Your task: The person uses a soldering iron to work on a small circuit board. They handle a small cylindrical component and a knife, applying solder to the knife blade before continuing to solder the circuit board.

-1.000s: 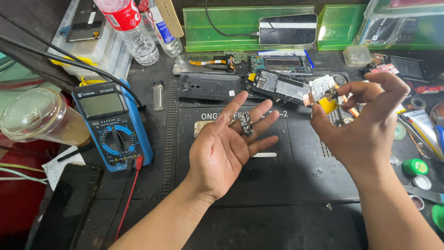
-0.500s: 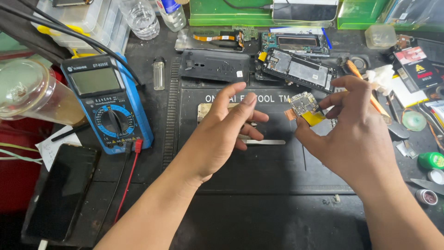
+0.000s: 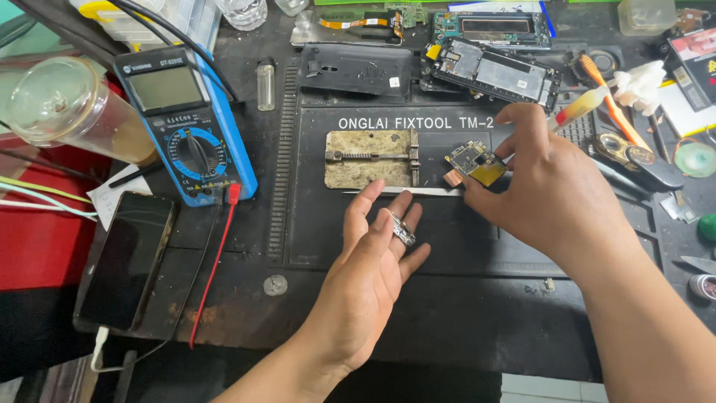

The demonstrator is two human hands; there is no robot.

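Observation:
My right hand point(image 3: 556, 186) pinches a small circuit board point(image 3: 475, 162) with a yellow patch, holding it just above the black work mat point(image 3: 447, 246), to the right of a worn metal board holder point(image 3: 371, 159). Palm up and fingers apart, my left hand point(image 3: 373, 269) hovers over the mat below the holder. A small metal part point(image 3: 403, 230) lies across its fingers.
A blue multimeter point(image 3: 186, 123) with a red lead stands at the left, a dark phone point(image 3: 127, 257) below it. Opened phone bodies point(image 3: 492, 71) lie at the back. A brush and tools point(image 3: 634, 149) crowd the right. A clear jar point(image 3: 71, 112) lies far left.
Both hands have come down toward the mat. The right hand lowered the circuit board beside the metal holder. The left hand turned flatter, with the small part still on its fingers.

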